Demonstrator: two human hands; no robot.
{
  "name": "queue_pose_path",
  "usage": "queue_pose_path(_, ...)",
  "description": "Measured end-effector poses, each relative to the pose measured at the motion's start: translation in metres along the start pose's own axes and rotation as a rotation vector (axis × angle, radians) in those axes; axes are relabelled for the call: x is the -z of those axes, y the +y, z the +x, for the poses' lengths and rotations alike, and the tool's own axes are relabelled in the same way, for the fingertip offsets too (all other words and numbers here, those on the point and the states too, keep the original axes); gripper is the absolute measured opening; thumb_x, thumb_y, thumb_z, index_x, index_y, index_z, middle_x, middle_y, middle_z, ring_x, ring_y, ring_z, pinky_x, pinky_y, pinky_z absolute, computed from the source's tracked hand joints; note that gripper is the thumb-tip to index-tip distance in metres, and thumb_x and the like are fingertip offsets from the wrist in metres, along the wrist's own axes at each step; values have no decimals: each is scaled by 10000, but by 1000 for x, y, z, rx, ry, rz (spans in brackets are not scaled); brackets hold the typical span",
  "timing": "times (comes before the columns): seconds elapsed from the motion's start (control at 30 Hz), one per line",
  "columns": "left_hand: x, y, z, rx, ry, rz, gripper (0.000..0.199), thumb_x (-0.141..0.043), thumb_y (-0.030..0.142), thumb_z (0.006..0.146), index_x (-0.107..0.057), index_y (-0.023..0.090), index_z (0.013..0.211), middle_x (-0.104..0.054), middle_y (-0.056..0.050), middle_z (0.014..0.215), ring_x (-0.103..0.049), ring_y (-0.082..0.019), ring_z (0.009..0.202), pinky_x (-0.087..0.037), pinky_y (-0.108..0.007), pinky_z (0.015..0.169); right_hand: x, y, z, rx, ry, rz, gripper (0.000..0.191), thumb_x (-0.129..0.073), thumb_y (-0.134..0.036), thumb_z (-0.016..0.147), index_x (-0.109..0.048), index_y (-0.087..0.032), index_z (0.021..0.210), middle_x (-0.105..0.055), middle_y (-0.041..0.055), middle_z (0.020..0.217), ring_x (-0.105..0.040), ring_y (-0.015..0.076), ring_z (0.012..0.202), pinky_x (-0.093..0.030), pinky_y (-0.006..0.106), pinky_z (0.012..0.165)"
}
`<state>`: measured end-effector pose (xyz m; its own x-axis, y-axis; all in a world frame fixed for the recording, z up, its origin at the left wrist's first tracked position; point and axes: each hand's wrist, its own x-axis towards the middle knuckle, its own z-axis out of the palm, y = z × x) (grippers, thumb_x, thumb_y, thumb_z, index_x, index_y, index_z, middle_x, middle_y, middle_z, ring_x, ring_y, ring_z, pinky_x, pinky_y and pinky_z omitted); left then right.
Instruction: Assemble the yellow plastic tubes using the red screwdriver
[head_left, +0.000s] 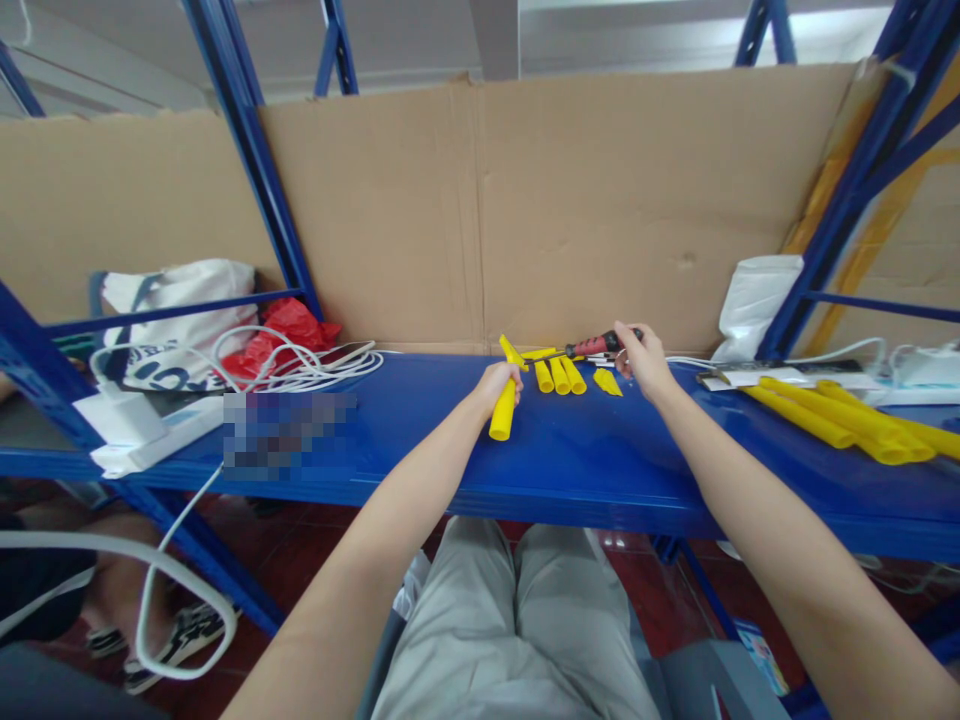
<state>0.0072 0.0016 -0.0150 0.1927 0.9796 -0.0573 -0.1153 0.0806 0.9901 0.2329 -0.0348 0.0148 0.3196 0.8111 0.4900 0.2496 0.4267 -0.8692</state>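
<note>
My left hand [498, 382] is closed around a yellow tube [501, 422], whose round open end points toward me. Its far end looks flattened and pointed. In my right hand [642, 362] is a screwdriver [592, 346] with a red and black handle, held level. The dark shaft runs left, and its tip is close to the yellow tube's far part; I cannot tell whether they touch. Between my hands, several short yellow tubes [561, 376] lie side by side on the blue shelf [420, 420]. A flat yellow piece [607, 382] rests just below the screwdriver handle.
Longer yellow tubes [862, 425] lie at the right. A white pouch [756, 300] leans on the cardboard wall [600, 200]. To the left are coiled white cable [330, 370], a red plastic bag [289, 330], a cloth bag [187, 310] and a power strip [161, 435]. Another person's legs show lower left.
</note>
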Motion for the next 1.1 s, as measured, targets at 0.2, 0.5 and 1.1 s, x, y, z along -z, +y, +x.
queue_pose_path(0.2, -1, 0, -1, 4, 0, 0, 211, -590, 142, 602, -547, 173, 806, -407, 38, 391, -400, -117, 395, -335, -257, 453, -1, 1, -1, -42, 54, 35, 388, -643, -577, 752, -454, -239, 776, -379, -85, 413, -346, 97, 348, -262, 226, 341)
queue_pose_path(0.5, -2, 3, -2, -2, 2, -10, 184, -590, 128, 591, -529, 185, 755, -410, 34, 389, -390, -109, 381, -323, -245, 434, -1, -7, 4, -141, 85, 119, 146, -567, -324, 749, -457, -231, 771, -424, -70, 449, -374, 99, 359, -260, 207, 327)
queue_pose_path(1.1, -4, 11, -11, 6, -39, -6, 178, -498, 110, 529, -395, 217, 627, -407, 40, 366, -376, -105, 272, -278, -219, 326, -3, -11, -7, -130, -192, -51, 212, -628, -286, 829, -517, -179, 683, -499, -34, 474, -403, 65, 357, -292, 179, 330)
